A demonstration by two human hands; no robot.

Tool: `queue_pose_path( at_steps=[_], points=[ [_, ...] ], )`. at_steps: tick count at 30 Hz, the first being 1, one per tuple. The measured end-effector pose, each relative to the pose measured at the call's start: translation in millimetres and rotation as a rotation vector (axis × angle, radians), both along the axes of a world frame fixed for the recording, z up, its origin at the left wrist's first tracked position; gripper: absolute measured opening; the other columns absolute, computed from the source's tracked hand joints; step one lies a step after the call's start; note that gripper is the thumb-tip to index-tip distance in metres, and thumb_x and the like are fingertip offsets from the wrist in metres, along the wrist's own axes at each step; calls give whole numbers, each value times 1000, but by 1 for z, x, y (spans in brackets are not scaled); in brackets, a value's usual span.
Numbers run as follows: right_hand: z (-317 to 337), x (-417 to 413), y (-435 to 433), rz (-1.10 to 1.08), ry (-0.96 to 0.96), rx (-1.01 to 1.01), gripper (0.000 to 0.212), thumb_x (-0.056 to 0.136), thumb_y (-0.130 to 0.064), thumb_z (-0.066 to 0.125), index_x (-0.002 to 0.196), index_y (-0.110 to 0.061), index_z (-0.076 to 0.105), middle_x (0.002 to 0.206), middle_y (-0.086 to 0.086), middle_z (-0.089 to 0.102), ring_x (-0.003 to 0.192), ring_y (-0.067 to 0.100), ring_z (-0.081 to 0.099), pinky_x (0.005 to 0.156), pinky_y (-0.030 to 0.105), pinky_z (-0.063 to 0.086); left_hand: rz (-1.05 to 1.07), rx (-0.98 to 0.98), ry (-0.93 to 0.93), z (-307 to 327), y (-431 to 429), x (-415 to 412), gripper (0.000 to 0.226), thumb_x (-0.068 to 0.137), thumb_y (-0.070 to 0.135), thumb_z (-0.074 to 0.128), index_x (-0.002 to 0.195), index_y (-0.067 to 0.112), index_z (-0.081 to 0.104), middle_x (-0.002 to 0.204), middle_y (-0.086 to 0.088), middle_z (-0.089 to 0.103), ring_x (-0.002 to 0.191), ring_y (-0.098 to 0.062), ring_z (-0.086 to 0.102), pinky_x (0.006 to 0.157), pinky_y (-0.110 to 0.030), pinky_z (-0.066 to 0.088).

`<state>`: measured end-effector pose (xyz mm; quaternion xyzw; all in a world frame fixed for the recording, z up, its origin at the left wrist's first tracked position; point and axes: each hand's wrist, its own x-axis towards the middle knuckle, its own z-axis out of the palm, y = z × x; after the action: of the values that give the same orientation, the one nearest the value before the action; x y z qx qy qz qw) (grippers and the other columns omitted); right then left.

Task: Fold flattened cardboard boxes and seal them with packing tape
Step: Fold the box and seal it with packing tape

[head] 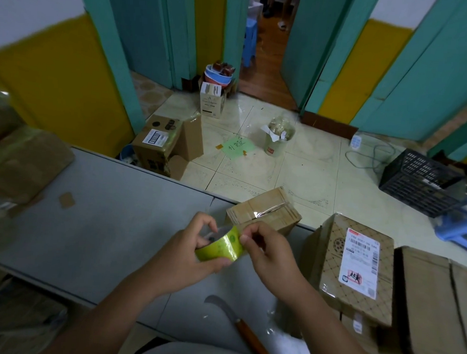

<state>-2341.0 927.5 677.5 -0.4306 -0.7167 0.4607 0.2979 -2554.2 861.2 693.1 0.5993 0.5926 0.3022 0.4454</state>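
My left hand point(192, 252) grips a yellow-green roll of packing tape point(219, 248) above the grey table point(109, 224). Its fingers curl over the top of the roll and its thumb lies beneath. My right hand point(267, 254) pinches at the roll's outer edge on the right side. Just behind the hands, a small folded cardboard box point(264, 213) sits at the table's far edge, with a shiny strip of tape across its top seam.
A knife with a wooden handle point(241, 327) lies on the table near me. A patterned box with a shipping label point(358, 269) and flattened cardboard point(438, 304) lie at right, with more cardboard point(22, 164) at left. Boxes, a bin and a black crate point(420, 180) stand on the tiled floor.
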Motion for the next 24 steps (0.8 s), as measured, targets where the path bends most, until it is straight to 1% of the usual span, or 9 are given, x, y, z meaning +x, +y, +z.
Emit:
queue_pose_path(
  at_steps=[2, 6, 9, 11, 15, 17, 19, 21, 24],
  points=[
    [1, 2, 0, -3, 39, -69, 15, 100, -5, 64, 90, -16, 65, 78, -10, 64, 73, 2, 60, 68, 12, 46, 21, -21, -78, 2, 3, 1, 33, 92, 29, 81, 111, 30, 54, 91, 4, 81, 82, -18, 79, 76, -35, 63],
    [5, 2, 3, 35, 67, -153, 10, 98, -12, 68, 89, -16, 70, 79, 1, 67, 73, 9, 61, 69, 22, 51, 48, -42, -199, 3, 7, 3, 7, 95, 19, 77, 100, 17, 72, 91, -2, 80, 79, -21, 79, 67, -27, 61],
    [8, 3, 7, 18, 127, -206, 9, 98, -11, 70, 90, -12, 72, 77, 16, 64, 70, 15, 57, 66, 26, 51, 70, -15, -240, 2, 10, 1, 8, 95, 17, 77, 98, 11, 72, 88, -5, 78, 75, -24, 77, 63, -26, 60],
    [9, 3, 6, 23, 131, -218, 10, 99, -10, 68, 90, -9, 72, 74, 12, 64, 69, 14, 57, 65, 26, 50, 63, -21, -215, 2, 12, 0, 9, 95, 20, 77, 98, 13, 73, 87, -3, 79, 74, -23, 77, 63, -29, 61],
    [15, 9, 0, 57, 149, -252, 14, 101, -10, 64, 93, -1, 70, 82, 15, 69, 75, 17, 64, 73, 30, 56, 28, -53, 32, 0, 20, -5, 14, 92, 39, 81, 93, 27, 74, 84, 8, 78, 70, -13, 77, 68, -38, 65],
    [16, 11, -4, 57, 169, -247, 15, 101, -10, 62, 93, 0, 70, 82, 15, 69, 78, 20, 66, 78, 32, 57, 13, -59, 145, -1, 27, -8, 27, 88, 54, 79, 87, 27, 74, 78, 8, 76, 65, -9, 76, 69, -45, 65],
    [13, 12, -8, 2, 213, -260, 16, 102, -8, 61, 92, 0, 70, 79, 11, 70, 77, 19, 66, 77, 28, 56, -19, -59, 211, -1, 31, -9, 37, 87, 60, 78, 82, 24, 73, 74, 6, 75, 63, -8, 75, 70, -48, 65],
    [7, 13, -9, -84, 316, -330, 18, 102, -5, 59, 91, 4, 70, 80, 14, 70, 78, 21, 66, 79, 28, 56, -55, -57, 174, -2, 33, -8, 38, 89, 55, 78, 80, 19, 73, 73, -1, 74, 64, -11, 76, 69, -48, 65],
    [1, 16, -9, -166, 544, -541, 27, 99, -11, 60, 98, 14, 68, 92, 30, 67, 88, 34, 64, 86, 38, 57, -107, -66, -58, -6, 30, -13, 29, 94, 41, 78, 83, 15, 74, 74, -7, 72, 70, -19, 76, 64, -39, 63]
  ],
)
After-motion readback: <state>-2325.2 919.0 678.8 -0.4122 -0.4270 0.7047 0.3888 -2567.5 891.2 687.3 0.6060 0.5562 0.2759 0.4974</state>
